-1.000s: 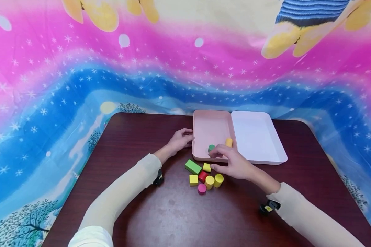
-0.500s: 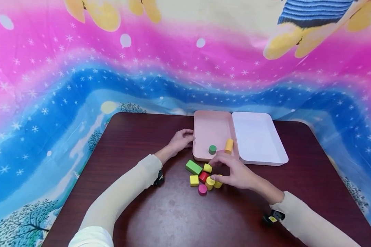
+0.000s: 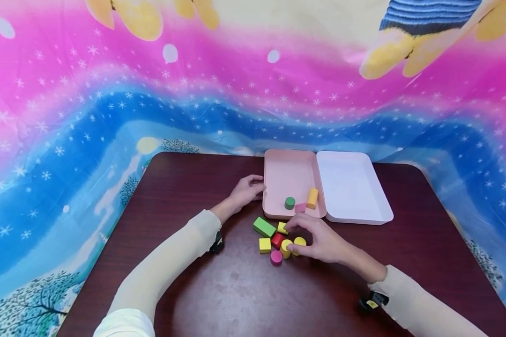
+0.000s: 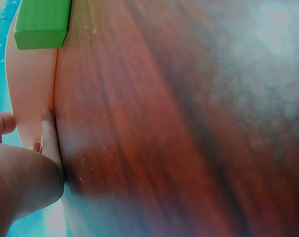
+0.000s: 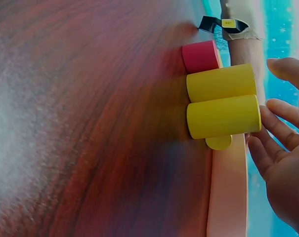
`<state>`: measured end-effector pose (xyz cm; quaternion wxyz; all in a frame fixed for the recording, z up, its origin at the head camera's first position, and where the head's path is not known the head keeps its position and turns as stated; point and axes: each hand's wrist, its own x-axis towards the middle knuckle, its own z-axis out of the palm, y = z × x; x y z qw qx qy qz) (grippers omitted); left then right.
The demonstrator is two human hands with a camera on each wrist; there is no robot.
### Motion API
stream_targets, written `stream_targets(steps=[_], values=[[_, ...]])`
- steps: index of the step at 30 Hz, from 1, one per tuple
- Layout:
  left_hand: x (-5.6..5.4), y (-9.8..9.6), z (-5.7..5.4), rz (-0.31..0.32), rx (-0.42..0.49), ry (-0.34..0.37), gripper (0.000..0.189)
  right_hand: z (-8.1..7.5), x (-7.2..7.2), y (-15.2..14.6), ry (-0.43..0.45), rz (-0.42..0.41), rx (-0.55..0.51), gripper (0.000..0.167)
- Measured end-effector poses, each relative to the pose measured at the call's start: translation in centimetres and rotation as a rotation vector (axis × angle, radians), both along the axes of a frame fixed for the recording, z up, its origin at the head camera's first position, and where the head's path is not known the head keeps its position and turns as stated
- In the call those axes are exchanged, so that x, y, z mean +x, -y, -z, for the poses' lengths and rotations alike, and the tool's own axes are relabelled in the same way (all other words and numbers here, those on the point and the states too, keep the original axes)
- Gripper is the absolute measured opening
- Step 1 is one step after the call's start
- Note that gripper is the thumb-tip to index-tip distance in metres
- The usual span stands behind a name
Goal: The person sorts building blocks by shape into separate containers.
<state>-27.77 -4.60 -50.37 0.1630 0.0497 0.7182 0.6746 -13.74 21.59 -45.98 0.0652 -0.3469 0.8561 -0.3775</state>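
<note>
My left hand (image 3: 246, 191) rests its fingers against the left wall of the pink tray (image 3: 291, 171). In that tray lie a dark green cylinder (image 3: 289, 202), an orange cylinder (image 3: 312, 198) and a pink block (image 3: 300, 207). My right hand (image 3: 320, 236) holds nothing and hovers with thumb and fingers spread over the loose blocks in front of the tray. Nearest its fingers are two upright yellow cylinders (image 5: 223, 116) and a small yellow block (image 3: 282, 228). Around them sit a red block (image 3: 277, 241), a magenta cylinder (image 3: 276, 258), a yellow cube (image 3: 264, 245) and a light green block (image 3: 264, 227).
A white tray (image 3: 354, 187) adjoins the pink one on its right. Both stand near the back edge of the dark brown table (image 3: 219, 299), with a patterned cloth (image 3: 236, 103) hanging behind. Each wrist wears a black camera.
My right hand has drawn back from over the pink tray toward the loose blocks, uncovering the pink block beside the orange cylinder. My left hand stays at the tray's wall.
</note>
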Motion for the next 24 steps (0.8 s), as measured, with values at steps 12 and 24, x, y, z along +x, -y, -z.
stream_targets(steps=[12, 24], values=[[-0.05, -0.04, 0.08, -0.009, -0.012, 0.000, 0.047, 0.34, 0.29, 0.08, -0.014, -0.043, 0.022, 0.042], [-0.11, -0.12, 0.19, -0.010, -0.004, -0.001, 0.046, 0.74, 0.58, 0.38, 0.005, -0.039, 0.022, 0.041]])
